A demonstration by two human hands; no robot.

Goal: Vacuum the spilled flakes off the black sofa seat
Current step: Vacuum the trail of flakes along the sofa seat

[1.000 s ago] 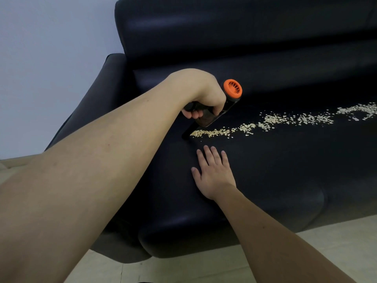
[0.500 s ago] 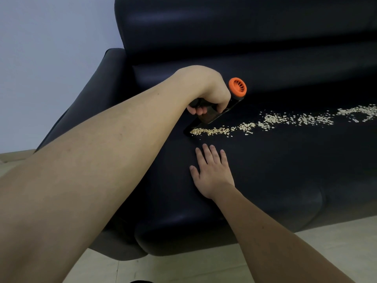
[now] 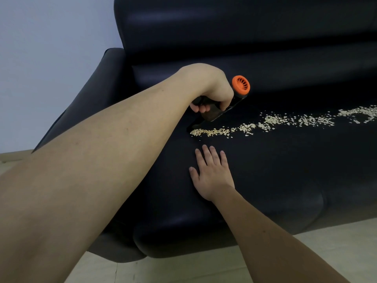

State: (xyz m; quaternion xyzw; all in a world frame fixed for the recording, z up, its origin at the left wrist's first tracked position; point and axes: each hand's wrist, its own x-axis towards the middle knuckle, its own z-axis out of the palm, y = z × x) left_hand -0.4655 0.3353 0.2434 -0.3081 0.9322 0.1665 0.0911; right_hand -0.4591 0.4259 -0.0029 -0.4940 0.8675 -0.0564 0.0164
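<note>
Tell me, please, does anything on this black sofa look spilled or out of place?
Yes. A trail of pale flakes lies scattered across the black sofa seat, from near the handheld vacuum out to the right edge of the picture. The left hand grips the vacuum at the trail's left end; the right hand rests flat on the seat.

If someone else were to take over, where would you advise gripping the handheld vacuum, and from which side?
I would grip the black handle mid-body of the handheld vacuum, where the left hand wraps it now, coming from above and the left. It lies tilted, nozzle down at the flakes and the orange vented end raised, so both ends should stay uncovered.
</note>
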